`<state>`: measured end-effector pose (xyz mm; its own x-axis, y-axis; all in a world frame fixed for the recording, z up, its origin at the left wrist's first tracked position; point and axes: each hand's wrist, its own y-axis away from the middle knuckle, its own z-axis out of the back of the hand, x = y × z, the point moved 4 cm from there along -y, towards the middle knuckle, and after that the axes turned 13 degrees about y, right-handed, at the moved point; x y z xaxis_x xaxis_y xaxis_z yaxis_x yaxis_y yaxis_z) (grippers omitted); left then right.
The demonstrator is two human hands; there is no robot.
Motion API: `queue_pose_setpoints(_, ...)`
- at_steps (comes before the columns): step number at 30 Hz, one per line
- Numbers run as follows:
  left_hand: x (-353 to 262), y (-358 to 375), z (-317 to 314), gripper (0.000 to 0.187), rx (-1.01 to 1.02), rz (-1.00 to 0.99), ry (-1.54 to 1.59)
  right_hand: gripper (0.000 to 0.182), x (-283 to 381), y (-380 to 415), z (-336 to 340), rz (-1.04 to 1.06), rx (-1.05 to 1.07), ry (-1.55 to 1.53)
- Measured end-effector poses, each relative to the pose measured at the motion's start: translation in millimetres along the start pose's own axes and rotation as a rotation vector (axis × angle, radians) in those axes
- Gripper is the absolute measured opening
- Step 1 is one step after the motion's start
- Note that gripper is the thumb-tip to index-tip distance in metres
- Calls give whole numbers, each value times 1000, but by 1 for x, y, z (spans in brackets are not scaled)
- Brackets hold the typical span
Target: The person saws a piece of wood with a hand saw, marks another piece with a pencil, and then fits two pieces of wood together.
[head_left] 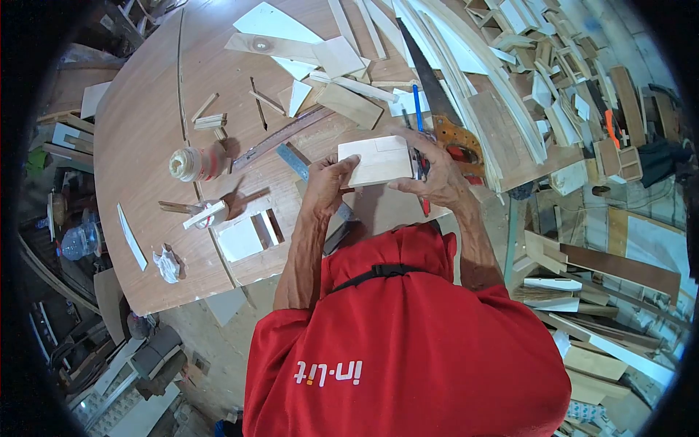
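A pale wooden block (pixel 378 162) with a pencilled outline near its top right corner is held up over the table's front edge. My left hand (pixel 331 182) grips its left end, thumb on the upper face. At the block's right end is my right hand (pixel 435 175), its fingers curved around that side; a small dark item shows between hand and block, too hidden to make out. Beneath and left of the block, a metal square (pixel 293 162) lies partly covered by my left hand. A handsaw (pixel 459 142) with an orange-brown handle rests just beyond my right hand.
A glue jar (pixel 191 164), a small cup (pixel 211 213) with sticks and a white-topped wooden piece (pixel 240 239) stand on the left half of the table (pixel 138 109). Boards and offcuts (pixel 349 105) lie at the back. Wood scraps (pixel 561 95) are piled on the right.
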<state>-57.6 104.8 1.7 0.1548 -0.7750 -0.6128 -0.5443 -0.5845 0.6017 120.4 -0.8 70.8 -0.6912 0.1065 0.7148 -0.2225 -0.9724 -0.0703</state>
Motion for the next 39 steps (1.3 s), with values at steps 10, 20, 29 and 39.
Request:
queue_pose_setpoints(10, -4, 8, -12, 15, 115, -365, 1, 47, -3, 9, -26, -399, -306, -610)
queue_pose_setpoints(20, -12, 18, -18, 20, 163, -384, -105, 37, 7, 9, -20, -391, -313, -570)
queue_pose_setpoints(29, -43, 62, -37, 27, 133, -1035, -788, 27, -13, 12, 19, -249, -672, -660)
queue_pose_setpoints(39, -79, 106, -61, 30, 489, -1682, -1174, 29, 60, 42, 97, -82, -716, -662)
